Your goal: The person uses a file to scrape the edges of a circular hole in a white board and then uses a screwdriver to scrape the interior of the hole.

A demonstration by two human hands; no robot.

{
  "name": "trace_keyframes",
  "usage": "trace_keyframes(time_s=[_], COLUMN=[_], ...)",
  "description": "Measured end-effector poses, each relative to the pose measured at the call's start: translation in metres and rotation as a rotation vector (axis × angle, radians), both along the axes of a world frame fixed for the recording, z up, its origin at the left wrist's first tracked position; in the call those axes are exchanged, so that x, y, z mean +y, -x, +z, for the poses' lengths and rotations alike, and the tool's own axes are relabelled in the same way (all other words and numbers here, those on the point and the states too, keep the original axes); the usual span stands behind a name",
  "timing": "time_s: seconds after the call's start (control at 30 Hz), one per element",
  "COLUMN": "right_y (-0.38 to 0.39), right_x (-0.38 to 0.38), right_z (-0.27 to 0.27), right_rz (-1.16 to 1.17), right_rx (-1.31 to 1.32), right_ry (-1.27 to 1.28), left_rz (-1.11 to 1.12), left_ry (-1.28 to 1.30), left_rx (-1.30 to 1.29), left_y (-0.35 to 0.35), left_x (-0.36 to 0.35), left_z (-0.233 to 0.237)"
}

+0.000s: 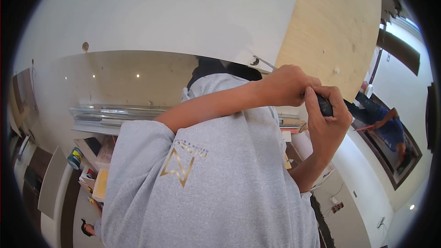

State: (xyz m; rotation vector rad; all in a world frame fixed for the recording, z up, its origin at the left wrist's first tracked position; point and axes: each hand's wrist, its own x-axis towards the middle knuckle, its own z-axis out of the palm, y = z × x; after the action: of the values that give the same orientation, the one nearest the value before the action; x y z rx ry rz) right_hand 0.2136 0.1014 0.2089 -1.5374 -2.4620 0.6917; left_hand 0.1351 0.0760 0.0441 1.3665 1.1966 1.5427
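My left hand (289, 84) reaches across from the left, its fingers closed round the front of a tool that looks like a screwdriver. My right hand (328, 115) grips the rear of the same tool's black handle (325, 105). The thin metal shank (265, 62) comes out past my left hand toward a small round hole (255, 60) at the edge of a white panel (183, 14). Its tip is at or beside the hole; whether it touches is too small to tell. My left fingers are partly hidden behind the back of the hand.
Bare plywood (333, 27) adjoins the white panel on the right. Another hole (85, 46) shows near the panel's left edge. Metal profiles (119, 117) lie beneath it. A co-worker in blue (388, 124) is at the right, and another person in a cap (89, 227) at lower left.
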Motion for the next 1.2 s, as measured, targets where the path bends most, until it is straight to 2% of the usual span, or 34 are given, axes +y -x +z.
trace_keyframes(time_s=[0.33,0.73,0.97,1.07,1.2], right_y=[0.007,0.007,-0.007,-0.005,-0.006], right_x=[-0.007,-0.011,0.009,0.006,0.002], right_z=[-0.001,-0.014,-0.006,-0.002,0.001], right_rz=[0.099,0.375,0.009,0.027,0.125], right_rx=[0.104,0.037,0.035,0.015,0.042], right_ry=[0.029,-0.042,0.083,0.073,0.025], left_rz=[0.028,0.249,-0.061,0.002,0.058], left_ry=[0.057,0.019,0.078,0.023,0.104], left_rx=[-0.060,-0.127,0.047,0.053,0.008], left_y=[0.014,0.006,0.009,0.002,0.002], left_x=[-0.012,-0.028,0.000,0.001,-0.010], left_z=[0.014,0.001,0.002,-0.003,0.013])
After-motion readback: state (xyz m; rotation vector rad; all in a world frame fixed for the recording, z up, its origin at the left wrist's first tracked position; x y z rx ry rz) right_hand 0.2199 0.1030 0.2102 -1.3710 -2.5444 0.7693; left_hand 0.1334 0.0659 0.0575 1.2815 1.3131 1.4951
